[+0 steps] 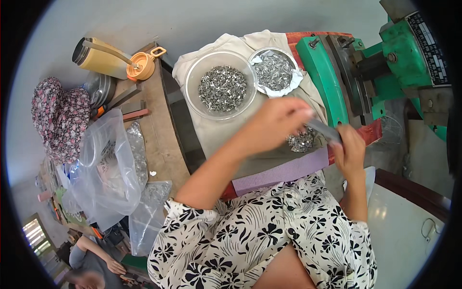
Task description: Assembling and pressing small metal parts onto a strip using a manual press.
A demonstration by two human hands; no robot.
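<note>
My right hand [350, 150] is closed round one end of a flat grey metal bar [325, 131], which slants up and left. At its other end is my left hand [288, 118], blurred by motion, its fingers drawn together; what they pinch is too small to make out. Below the bar lies a pile of small metal pieces [301, 141] on the beige cloth [216, 137]. Beyond my left hand stand a clear round tub [188, 91] of small dark metal pieces and a smaller lined bowl [295, 85] of shiny silver pieces.
A green machine press [327, 86] stands at the right. On the left wooden table [166, 139] are a yellow bottle [103, 58], a floral cloth hat [60, 118] and clear plastic bags [108, 178]. A purple mat [284, 171] lies along the near edge. Another person [98, 260] sits lower left.
</note>
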